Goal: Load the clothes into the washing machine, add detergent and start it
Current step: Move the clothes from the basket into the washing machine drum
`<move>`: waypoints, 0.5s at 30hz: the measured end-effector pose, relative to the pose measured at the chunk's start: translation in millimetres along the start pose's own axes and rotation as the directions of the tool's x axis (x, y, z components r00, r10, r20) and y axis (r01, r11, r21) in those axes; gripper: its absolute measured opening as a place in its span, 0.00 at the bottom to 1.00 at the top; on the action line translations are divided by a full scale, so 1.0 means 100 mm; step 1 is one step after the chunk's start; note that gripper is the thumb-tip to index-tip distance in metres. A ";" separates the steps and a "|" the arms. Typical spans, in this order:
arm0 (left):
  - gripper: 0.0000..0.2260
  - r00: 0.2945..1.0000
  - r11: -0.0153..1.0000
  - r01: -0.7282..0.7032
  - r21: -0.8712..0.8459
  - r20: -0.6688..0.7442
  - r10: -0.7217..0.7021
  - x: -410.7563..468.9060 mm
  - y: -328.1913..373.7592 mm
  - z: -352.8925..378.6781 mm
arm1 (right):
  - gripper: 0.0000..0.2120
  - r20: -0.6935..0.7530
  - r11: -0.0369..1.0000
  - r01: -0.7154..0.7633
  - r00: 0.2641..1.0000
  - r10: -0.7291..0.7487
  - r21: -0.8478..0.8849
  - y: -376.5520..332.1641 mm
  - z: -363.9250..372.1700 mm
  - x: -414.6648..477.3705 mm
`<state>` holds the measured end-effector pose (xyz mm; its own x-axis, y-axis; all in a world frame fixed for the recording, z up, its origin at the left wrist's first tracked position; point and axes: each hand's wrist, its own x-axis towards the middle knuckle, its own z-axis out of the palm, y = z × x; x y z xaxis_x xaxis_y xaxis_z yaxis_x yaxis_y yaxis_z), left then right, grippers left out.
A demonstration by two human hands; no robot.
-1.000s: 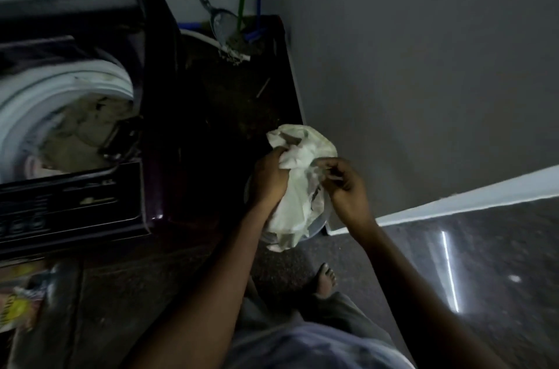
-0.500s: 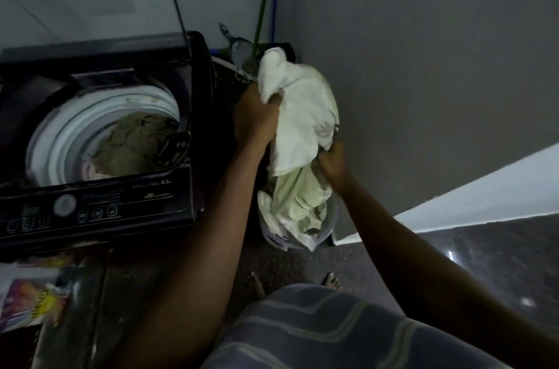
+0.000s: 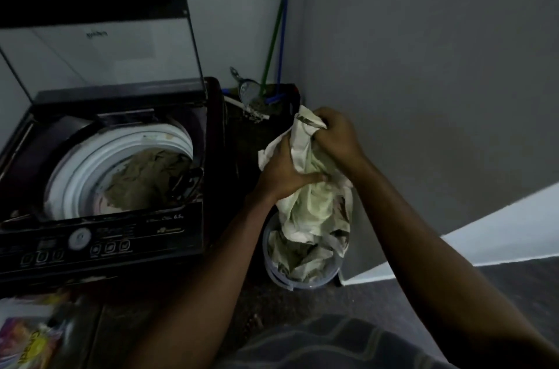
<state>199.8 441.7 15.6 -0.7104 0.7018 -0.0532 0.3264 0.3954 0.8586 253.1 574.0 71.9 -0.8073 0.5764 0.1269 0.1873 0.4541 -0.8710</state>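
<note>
Pale-green cloth (image 3: 311, 205), judged soft, light and bulky, hangs bunched out of the bucket (image 3: 302, 282) beside the open washer (image 3: 121, 154), left hand (image 3: 281, 172) and right hand (image 3: 335, 138) gripping its upper folds with clenched fingers (image 3: 313, 178); trailing lower end best gathered before transfer.

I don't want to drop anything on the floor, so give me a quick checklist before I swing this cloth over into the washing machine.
1. Washing machine lid up: ok.
2. Left hand and right hand both grip the pale cloth: ok.
3. Cloth's tail clear of the bucket: cannot tell; it hangs down to the rim.
4. Room in the drum: ok; the clothes lie below its white rim.
5. Detergent ready: cannot tell; a colourful packet lies before the machine, label blurred.
</note>
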 end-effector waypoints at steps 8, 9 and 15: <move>0.23 0.921 0.995 0.038 -0.092 -0.383 -0.071 0.34 0.32 -0.25 | 0.36 0.244 0.952 -0.084 0.970 0.010 0.294 0.13 -0.43 -0.21; 0.23 0.913 0.992 0.042 -0.120 -0.399 -0.087 0.37 0.38 -0.30 | 0.41 0.226 0.955 -0.130 0.972 0.070 0.267 0.26 -0.45 -0.29; 0.09 0.881 0.948 -0.036 -0.317 -0.457 -0.119 0.44 0.72 -0.51 | 0.41 0.304 0.939 -0.258 0.935 0.183 0.228 0.60 -0.05 -0.50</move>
<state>160.6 470.8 100.8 -0.9501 0.3005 0.0839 0.1375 0.1618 0.9772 307.5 575.9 15.8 -0.8906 0.4153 -0.1852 0.2565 0.1226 -0.9587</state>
